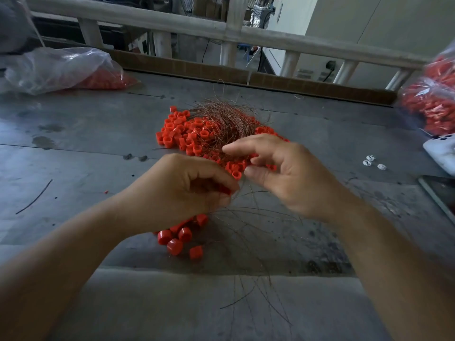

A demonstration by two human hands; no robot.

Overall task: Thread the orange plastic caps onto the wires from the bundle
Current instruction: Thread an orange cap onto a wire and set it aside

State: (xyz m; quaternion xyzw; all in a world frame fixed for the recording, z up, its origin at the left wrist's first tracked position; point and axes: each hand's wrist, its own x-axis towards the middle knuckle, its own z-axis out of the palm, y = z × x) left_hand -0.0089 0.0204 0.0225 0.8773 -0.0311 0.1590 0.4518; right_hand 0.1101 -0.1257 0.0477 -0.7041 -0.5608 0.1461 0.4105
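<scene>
A pile of orange plastic caps [183, 134] lies on the grey table [86, 134], with a bundle of thin coppery wires [226, 116] on top of it. My left hand [182, 190] is curled and pinches an orange cap [225, 190] together with thin wires that trail toward me. My right hand [278, 171] hovers just right of it over the pile, index finger stretched out and thumb near the left fingertips; nothing is clearly gripped in it. Threaded caps [179, 238] lie under my left wrist, with loose wire ends [256, 254] fanned out on the table.
A clear bag of orange caps [73, 70] sits at the back left, and more bagged orange parts [430, 104] at the right edge. A white object [440, 151], small white bits [371, 162] and a dark flat item [440, 190] lie on the right. A railing [221, 30] borders the far side.
</scene>
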